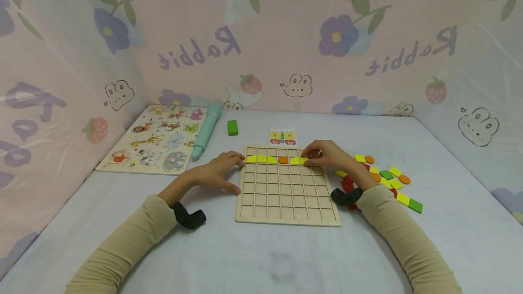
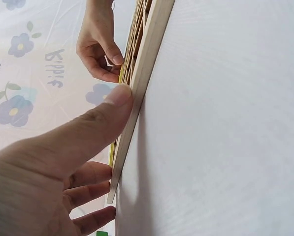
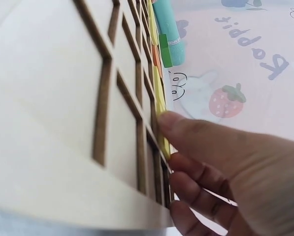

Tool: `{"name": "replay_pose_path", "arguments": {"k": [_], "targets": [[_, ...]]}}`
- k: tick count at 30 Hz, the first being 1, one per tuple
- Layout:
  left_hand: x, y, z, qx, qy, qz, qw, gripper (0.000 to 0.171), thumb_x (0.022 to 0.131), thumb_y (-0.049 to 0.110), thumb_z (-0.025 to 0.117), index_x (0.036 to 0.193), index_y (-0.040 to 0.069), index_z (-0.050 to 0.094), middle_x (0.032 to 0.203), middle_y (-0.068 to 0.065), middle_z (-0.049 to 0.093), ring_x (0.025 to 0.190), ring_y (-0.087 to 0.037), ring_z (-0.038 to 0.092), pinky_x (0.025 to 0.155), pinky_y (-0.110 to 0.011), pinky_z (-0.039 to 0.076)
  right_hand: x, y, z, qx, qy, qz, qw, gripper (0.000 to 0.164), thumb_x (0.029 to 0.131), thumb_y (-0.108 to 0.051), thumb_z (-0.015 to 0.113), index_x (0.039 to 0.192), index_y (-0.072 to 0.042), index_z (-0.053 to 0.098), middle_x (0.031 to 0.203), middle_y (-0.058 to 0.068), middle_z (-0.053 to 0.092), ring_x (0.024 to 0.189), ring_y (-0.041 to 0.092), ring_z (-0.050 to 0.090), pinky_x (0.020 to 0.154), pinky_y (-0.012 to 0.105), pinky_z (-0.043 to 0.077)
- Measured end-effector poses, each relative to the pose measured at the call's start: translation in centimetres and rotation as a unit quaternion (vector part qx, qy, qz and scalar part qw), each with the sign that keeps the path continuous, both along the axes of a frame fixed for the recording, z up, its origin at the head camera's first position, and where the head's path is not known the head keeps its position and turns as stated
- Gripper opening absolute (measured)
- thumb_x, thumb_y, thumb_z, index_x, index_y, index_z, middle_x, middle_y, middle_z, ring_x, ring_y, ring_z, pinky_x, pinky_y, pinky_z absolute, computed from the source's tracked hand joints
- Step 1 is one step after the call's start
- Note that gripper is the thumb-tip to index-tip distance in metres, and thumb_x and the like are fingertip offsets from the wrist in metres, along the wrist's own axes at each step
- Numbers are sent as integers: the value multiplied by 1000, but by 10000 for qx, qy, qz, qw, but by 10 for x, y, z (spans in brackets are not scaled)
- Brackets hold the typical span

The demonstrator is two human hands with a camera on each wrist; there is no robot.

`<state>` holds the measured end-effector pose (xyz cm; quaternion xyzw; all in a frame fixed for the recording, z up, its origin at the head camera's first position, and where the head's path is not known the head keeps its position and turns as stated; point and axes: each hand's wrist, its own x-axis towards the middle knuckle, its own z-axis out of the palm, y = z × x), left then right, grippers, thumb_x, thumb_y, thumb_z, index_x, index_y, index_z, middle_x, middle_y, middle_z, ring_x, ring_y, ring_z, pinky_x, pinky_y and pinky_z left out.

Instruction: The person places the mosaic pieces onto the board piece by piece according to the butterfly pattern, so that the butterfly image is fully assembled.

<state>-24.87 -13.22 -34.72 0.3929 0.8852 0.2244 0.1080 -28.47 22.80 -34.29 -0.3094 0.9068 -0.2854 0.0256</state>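
A wooden grid board (image 1: 286, 217) lies flat on the table. Along its second row from the far side run yellow tiles (image 1: 261, 159), some with rounded ends, and one orange disc (image 1: 283, 160). My right hand (image 1: 328, 154) is over the right part of that row, its thumb and fingers pinching a yellow tile (image 3: 159, 93) at the grid. At the board's left edge, my left hand (image 1: 214, 171) spreads its thumb and fingers; the thumb (image 2: 119, 96) touches the rim. Past the far edge lies a small picture card (image 1: 283, 137) with a butterfly pattern.
Loose yellow, orange, red and green pieces (image 1: 386, 174) are scattered right of the board, partly behind the right forearm. A green block (image 1: 232, 127) sits at the back. Farther left are a teal cylindrical item (image 1: 207, 130) and an animal puzzle board (image 1: 140, 149). Printed cloth walls surround the table.
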Motion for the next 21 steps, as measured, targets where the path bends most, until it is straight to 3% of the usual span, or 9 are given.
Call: {"name": "replay_pose_path", "arguments": {"k": [10,17,21], "targets": [[-1,0,-1,-7,23,-29,10000,68,76,42,74,126,5,46,141,-15,34,129,-34,30,105,-52,26,2,2,2,128,151,63,9998,26,82,-17,72,104,-7,67,90,2,63,79,14,56,69,28,48],[-1,0,-2,-63,10,-15,10000,69,76,43,74,127,5,46,142,-15,34,128,-34,32,104,-51,27,10,24,23,53,424,-183,9989,29,85,-20,69,109,-5,66,94,5,64,80,15,55,72,32,49],[1,0,1,-58,-23,33,10000,69,76,42,75,127,5,45,142,-15,34,128,-34,32,104,-51,27,18,44,33,160,496,-519,9973,27,86,-20,68,109,-6,66,99,8,65,82,17,53,74,34,49]]}}
